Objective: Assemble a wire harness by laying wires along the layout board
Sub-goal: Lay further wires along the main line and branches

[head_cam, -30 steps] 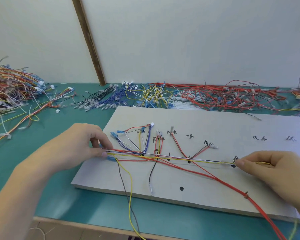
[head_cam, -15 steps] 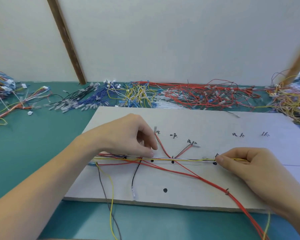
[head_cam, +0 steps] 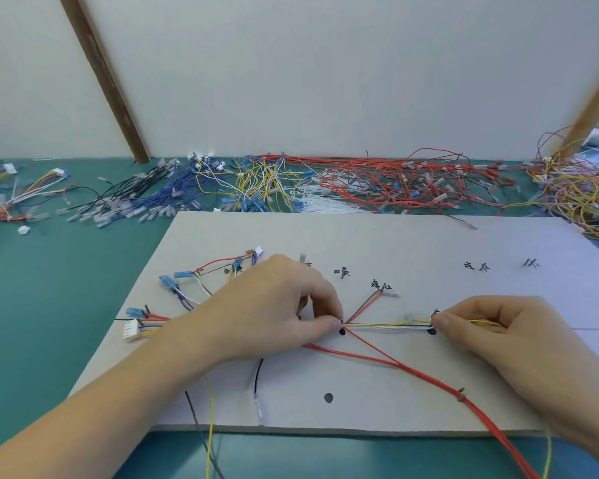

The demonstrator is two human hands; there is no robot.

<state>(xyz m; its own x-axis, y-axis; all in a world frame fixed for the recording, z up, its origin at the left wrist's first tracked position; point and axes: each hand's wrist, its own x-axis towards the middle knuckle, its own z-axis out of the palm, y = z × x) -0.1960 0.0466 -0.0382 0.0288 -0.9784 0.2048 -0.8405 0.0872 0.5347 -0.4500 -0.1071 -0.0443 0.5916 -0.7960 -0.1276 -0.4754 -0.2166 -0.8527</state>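
Note:
A pale layout board (head_cam: 395,236) with black dots and handwritten marks lies on the green table. A thin bundle of yellow, white and dark wires (head_cam: 384,327) runs level across its middle. My left hand (head_cam: 277,312) pinches the bundle at a black dot near the centre. My right hand (head_cam: 491,326) pinches the same bundle farther right, at another dot. Red wires (head_cam: 412,369) run from under my left hand toward the lower right. A white connector (head_cam: 131,329) and blue terminals (head_cam: 166,281) lie at the board's left end.
Heaps of loose wires line the back of the table: black and blue (head_cam: 146,202), yellow (head_cam: 260,181), red (head_cam: 395,181), mixed yellow at far right (head_cam: 581,188). Another harness (head_cam: 18,198) lies far left. Yellow and grey wires (head_cam: 206,444) hang over the board's front edge.
My left hand has slid right along the bundle, from the board's left end to the centre dot. My right hand keeps its pinch at the right dot. The view shifted.

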